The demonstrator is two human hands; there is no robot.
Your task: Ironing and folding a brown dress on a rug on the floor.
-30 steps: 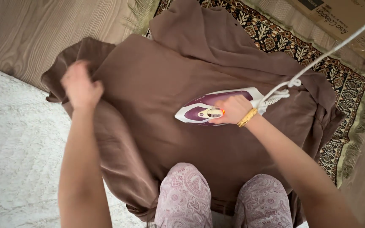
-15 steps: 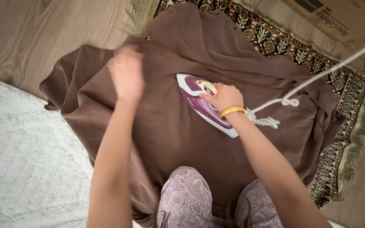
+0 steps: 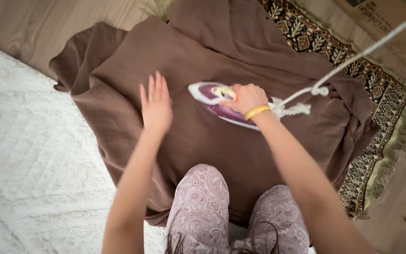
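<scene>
Taking the wide brown woven cloth (image 3: 212, 141) as the landmark: off its left edge lies a pale cream textured carpet (image 3: 24, 164), and a strip of light wood-grain floor (image 3: 48, 28) runs beyond its upper left corner, where the cloth bunches into loose folds.

Left of the cloth's middle, the left hand (image 3: 156, 106) lies flat with fingers spread and pointing away from the person, palm on the fabric and pinching nothing. Just right of it — close, but not touching — sits the purple-and-white plastic steam iron (image 3: 226, 106), soleplate down on the cloth's centre, nose aimed at the spread fingers. The right hand (image 3: 245, 98), a gold bangle at its wrist, is wrapped around the iron's handle.

The likely trouble is that short gap: with the nose aimed at the fingers, a forward slide would meet them and burn. An iron left standing on one spot could scorch the weave, and the folds at the upper left could get pressed into creases.

Right of the iron, the white braided power cord (image 3: 353, 59) rises taut toward the upper right corner; a snag there could jerk the iron sideways. Under the cloth's right edge shows a dark patterned fringed rug (image 3: 381, 108).
</scene>
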